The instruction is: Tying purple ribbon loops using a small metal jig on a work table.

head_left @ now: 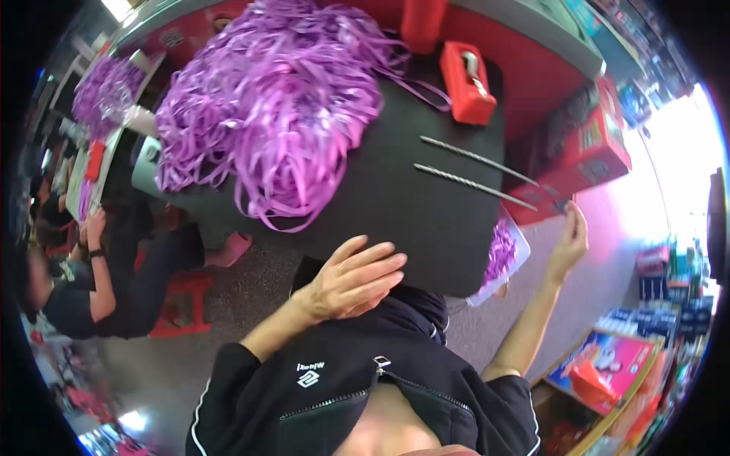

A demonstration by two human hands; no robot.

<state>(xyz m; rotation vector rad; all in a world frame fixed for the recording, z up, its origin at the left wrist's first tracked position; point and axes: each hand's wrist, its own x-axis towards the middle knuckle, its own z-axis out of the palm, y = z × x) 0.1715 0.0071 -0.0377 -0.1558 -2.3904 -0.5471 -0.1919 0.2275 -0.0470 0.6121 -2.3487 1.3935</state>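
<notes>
Left hand [353, 278] open, fingers loosely extended, near front edge of black, round-cornered tabletop [437, 235]. Right hand [572, 237] beyond tabletop's right side, fingertips drawn together; cannot tell whether anything is gripped. Two slender, twisted silver metal rods [475, 187] lie side by side, ends overhanging toward right hand. Large heap of shiny purple ribbon [293, 114] at far left of tabletop.

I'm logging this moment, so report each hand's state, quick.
Left hand: open, nothing visibly held, near the black, round-cornered tabletop.
Right hand: fingers drawn together; whether it holds anything cannot be told.
</notes>
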